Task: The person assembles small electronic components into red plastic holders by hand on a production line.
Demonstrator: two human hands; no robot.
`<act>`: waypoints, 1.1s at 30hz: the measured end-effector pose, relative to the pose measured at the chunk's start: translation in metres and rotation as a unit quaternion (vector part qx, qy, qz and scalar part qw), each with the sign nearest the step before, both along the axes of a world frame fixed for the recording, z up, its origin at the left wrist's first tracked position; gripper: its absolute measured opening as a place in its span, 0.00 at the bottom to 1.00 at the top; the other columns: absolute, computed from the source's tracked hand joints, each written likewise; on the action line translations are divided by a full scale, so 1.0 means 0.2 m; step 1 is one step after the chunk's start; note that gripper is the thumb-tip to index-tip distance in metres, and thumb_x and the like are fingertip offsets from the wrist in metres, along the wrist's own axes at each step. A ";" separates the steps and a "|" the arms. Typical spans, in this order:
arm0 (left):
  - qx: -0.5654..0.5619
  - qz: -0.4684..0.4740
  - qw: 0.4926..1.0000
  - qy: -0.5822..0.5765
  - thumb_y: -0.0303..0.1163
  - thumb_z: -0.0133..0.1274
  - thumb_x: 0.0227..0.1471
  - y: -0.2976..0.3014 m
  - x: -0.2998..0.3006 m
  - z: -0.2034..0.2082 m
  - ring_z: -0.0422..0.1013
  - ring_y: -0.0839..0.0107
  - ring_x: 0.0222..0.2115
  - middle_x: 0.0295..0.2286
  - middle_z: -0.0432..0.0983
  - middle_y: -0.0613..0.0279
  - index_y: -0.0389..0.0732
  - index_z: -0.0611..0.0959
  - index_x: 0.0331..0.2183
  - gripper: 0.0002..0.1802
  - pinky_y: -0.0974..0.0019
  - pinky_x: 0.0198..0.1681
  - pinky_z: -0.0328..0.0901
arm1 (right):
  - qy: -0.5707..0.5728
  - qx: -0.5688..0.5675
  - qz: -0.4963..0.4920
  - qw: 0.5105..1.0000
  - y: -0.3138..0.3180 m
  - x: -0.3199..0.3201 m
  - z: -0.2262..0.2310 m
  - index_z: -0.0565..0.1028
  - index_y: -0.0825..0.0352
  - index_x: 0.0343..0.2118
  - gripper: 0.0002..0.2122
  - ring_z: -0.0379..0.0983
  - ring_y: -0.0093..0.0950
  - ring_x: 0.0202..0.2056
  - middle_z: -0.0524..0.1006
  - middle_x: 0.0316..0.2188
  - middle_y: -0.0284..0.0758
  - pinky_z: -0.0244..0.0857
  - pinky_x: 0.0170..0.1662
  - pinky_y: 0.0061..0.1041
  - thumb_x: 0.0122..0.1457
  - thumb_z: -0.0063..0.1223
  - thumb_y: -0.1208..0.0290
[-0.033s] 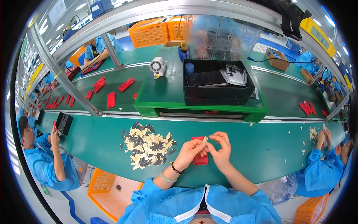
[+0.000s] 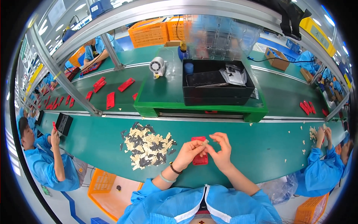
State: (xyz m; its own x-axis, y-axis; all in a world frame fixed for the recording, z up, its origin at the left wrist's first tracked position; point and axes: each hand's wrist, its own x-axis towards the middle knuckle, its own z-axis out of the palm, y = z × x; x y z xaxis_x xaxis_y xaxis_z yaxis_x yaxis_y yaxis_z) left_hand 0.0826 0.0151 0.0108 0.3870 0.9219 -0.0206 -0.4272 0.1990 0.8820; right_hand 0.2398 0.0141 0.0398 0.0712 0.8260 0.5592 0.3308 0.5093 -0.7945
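Between the thumb and fingers of my left hand (image 2: 189, 152) is a small cream plastic piece (image 2: 205, 142). My right hand (image 2: 222, 150) is close against it on the right, its thumb at the piece and its curled fingers held apart from the thumb. Beneath both hands a red plastic plate (image 2: 200, 160) lies on the green table, partly covered by them. To the left of my left hand spreads a loose heap of small cream and black plastic pieces (image 2: 148, 145).
Beyond my hands, a black bin (image 2: 218, 96) stands on a raised green shelf beside a small white fan (image 2: 158, 66). Red plates (image 2: 110, 100) lie on the belt behind. Co-workers sit left (image 2: 56, 164) and right (image 2: 321, 171). An orange crate (image 2: 100, 183) stands below the table's edge.
The cream piece is slightly lower and more tilted at my fingertips. My hands have otherwise hardly moved.
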 end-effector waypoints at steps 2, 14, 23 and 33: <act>0.010 0.004 0.998 0.057 0.28 0.49 0.59 -0.01 -0.01 0.01 0.72 0.80 0.27 0.29 0.77 0.63 0.34 0.79 0.37 0.08 0.77 0.32 0.67 | -0.019 -0.041 0.093 0.995 -0.01 0.03 0.00 0.76 0.68 0.37 0.12 0.72 0.28 0.34 0.74 0.33 0.36 0.67 0.37 0.25 0.47 0.60 0.82; 0.062 0.038 0.995 0.070 0.26 0.54 0.55 -0.07 -0.04 0.05 0.71 0.76 0.31 0.36 0.77 0.59 0.33 0.81 0.35 0.07 0.74 0.35 0.66 | -0.194 0.128 0.079 0.969 -0.03 0.05 0.05 0.76 0.67 0.31 0.07 0.73 0.32 0.29 0.75 0.28 0.35 0.67 0.30 0.26 0.47 0.60 0.79; 0.578 0.022 0.784 0.228 0.24 0.62 0.41 -0.12 0.01 0.22 0.72 0.61 0.37 0.37 0.77 0.60 0.39 0.81 0.29 0.08 0.61 0.42 0.66 | -0.054 -0.318 0.126 0.938 -0.03 0.27 -0.12 0.76 0.69 0.29 0.03 0.74 0.27 0.26 0.77 0.28 0.39 0.68 0.31 0.24 0.55 0.54 0.76; 0.619 0.155 0.662 0.393 0.28 0.63 0.36 -0.09 0.05 0.16 0.70 0.69 0.30 0.27 0.76 0.69 0.43 0.81 0.27 0.10 0.66 0.34 0.62 | -0.113 -0.209 0.282 0.930 -0.13 0.28 0.08 0.71 0.66 0.31 0.11 0.70 0.26 0.30 0.72 0.31 0.33 0.65 0.33 0.24 0.47 0.63 0.75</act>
